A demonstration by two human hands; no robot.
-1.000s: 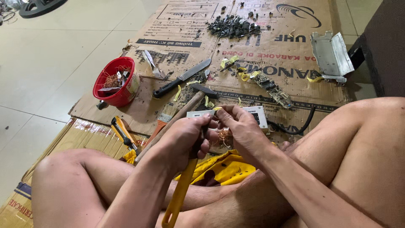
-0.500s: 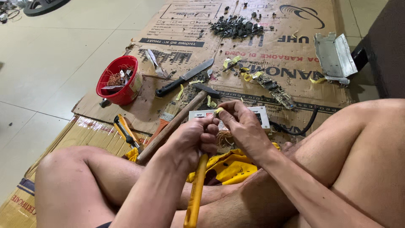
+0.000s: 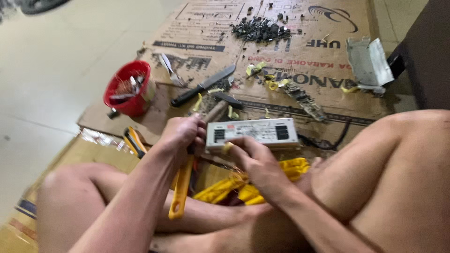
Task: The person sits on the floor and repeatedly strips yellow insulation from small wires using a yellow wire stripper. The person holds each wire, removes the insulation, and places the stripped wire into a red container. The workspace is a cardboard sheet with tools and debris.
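Observation:
My left hand (image 3: 184,133) is closed around yellow-handled pliers (image 3: 180,188), whose handle hangs down over my crossed legs. My right hand (image 3: 255,161) sits just right of it, fingers curled on a yellow-taped bundle (image 3: 286,169) with frayed copper strands (image 3: 238,178) at my lap. The plier jaws are hidden between the two hands. A white rectangular metal box (image 3: 255,131) with black end connectors lies on the cardboard just beyond my fingers.
On the cardboard sheet (image 3: 281,14) lie a red bowl (image 3: 126,89) of scrap, a black-handled knife (image 3: 201,86), a hammer (image 3: 220,107), a pile of dark bits (image 3: 260,29), a bent metal plate (image 3: 370,61) and a black cable (image 3: 330,140). A yellow-and-black cutter (image 3: 133,140) lies by my left knee.
Both hands have dropped lower towards my lap, uncovering the white box. The plier handle has swung from slanting left to hanging nearly straight down.

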